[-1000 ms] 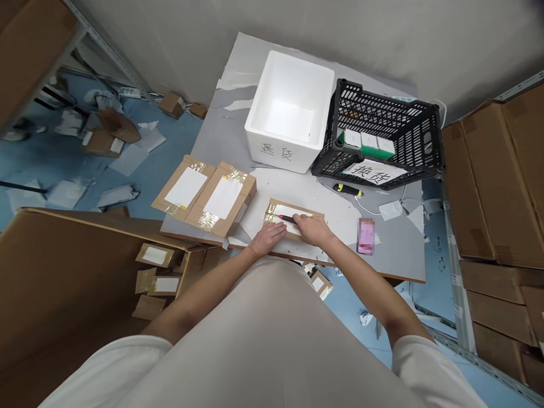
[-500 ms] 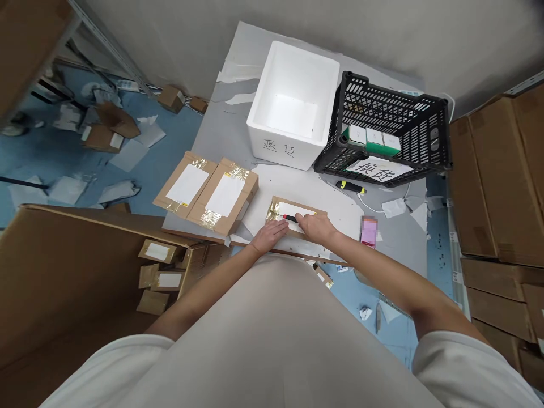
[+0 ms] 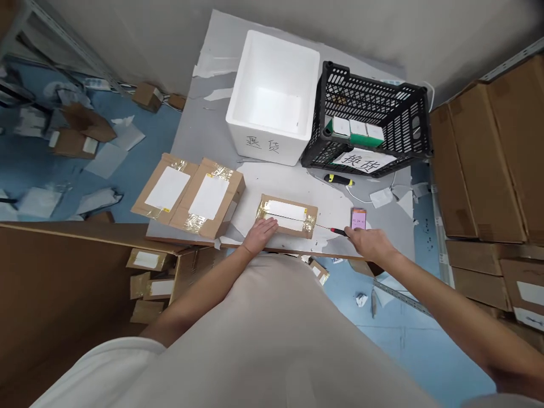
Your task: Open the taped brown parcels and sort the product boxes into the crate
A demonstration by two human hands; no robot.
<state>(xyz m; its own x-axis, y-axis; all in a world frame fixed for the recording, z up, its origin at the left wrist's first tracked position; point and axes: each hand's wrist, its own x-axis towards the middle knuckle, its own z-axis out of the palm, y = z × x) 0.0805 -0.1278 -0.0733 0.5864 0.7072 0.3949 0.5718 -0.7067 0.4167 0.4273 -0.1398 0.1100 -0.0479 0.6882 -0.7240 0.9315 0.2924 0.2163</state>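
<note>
A small taped cardboard box (image 3: pixel 292 228) with a white label lies near the front edge of the table; a dark slit runs lengthwise through its label. My left hand (image 3: pixel 260 234) rests flat on the box's front left corner, fingers stretched out. Off the box's right end, my right hand (image 3: pixel 369 243) is closed round the red and black handle of a screwdriver (image 3: pixel 339 232). Its thin metal shaft points left, towards the box's right end. A phone-like device with a pink screen (image 3: pixel 358 217) lies just behind my right hand.
Two labelled cardboard boxes (image 3: pixel 209 196) lie to the left. Behind stand a white foam box (image 3: pixel 272 148) and a black crate (image 3: pixel 376 152) holding small green-and-white boxes. A yellow-black cutter (image 3: pixel 339 179) lies before the crate. A large open carton (image 3: pixel 85 229) stands at lower left.
My right hand has drawn the screwdriver rightward along the box and off its right end. A slit now shows across the label. My left hand stays on the box. The view has shifted.
</note>
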